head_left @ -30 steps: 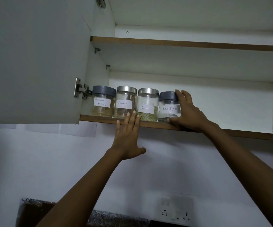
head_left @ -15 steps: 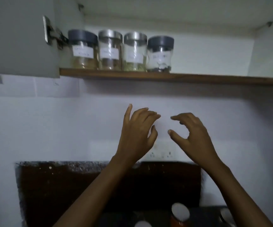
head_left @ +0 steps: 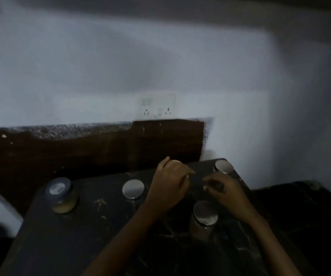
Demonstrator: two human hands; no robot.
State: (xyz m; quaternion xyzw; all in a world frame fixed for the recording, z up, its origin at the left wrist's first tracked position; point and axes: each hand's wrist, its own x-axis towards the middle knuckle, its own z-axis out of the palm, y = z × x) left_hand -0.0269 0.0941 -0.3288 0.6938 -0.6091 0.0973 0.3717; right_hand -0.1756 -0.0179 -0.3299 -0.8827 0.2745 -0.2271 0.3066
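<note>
Steel-lidded jars (head_left: 133, 189) stand spaced across the dark counter (head_left: 81, 236) for easy picking. Left hand (head_left: 170, 184) covers the back jar (head_left: 174, 161), grip unclear. Right hand (head_left: 227, 191) is loosely curled and empty.

You can read no writing here. The blue-lidded jar (head_left: 58, 191), down and to the left of the wall socket (head_left: 157, 108), carries a pale label (head_left: 55, 189) on its lid, but blur and dim light leave its letters illegible to you.
</note>
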